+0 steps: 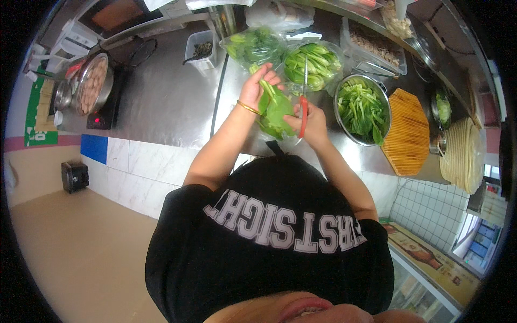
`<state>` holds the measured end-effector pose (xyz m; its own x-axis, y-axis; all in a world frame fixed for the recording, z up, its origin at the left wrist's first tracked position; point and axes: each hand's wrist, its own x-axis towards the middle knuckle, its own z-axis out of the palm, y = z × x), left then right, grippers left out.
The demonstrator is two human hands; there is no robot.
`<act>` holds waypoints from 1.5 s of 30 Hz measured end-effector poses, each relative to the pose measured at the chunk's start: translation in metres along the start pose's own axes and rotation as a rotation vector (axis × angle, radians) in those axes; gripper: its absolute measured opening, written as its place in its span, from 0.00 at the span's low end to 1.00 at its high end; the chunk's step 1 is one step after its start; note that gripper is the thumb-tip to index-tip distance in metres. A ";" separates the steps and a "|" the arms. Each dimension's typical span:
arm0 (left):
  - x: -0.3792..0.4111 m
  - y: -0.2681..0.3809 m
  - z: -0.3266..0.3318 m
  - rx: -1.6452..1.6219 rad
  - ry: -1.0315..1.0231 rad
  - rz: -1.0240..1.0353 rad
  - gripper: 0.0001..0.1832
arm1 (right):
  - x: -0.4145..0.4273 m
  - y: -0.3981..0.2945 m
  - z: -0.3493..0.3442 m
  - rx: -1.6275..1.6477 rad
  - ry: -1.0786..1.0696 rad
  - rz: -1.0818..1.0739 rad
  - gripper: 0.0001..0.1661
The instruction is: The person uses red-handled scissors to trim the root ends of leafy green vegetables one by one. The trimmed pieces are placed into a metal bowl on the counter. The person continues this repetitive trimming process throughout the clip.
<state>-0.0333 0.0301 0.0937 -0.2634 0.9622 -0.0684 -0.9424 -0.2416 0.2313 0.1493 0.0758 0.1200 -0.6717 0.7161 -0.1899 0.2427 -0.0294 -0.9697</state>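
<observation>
My left hand grips a leafy green vegetable by its pale stems, the broad leaves hanging toward me. In my right hand is a pair of scissors with red handles, its blades pointing away from me. Beyond my hands lie two clear plastic bags, one with dark leafy greens and one with greens showing pale stems. To the right of my right hand stands a round metal pot, filled with loose greens; one leaf hangs over its rim.
A slatted octagonal wooden board lies right of the pot, near a stack of round pale mats. A plastic tub with dark contents stands back left. Far left, a metal pot of eggs rests on a black cooker.
</observation>
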 end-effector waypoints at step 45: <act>0.156 -0.167 -0.006 1.424 0.078 0.091 0.13 | -0.103 0.138 -0.103 -0.213 0.338 0.306 0.23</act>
<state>0.0822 0.2197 0.0382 -0.3654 0.9299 -0.0423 0.0728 0.0738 0.9946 0.3244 0.0698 0.0220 -0.2918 0.8837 -0.3659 0.5542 -0.1556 -0.8177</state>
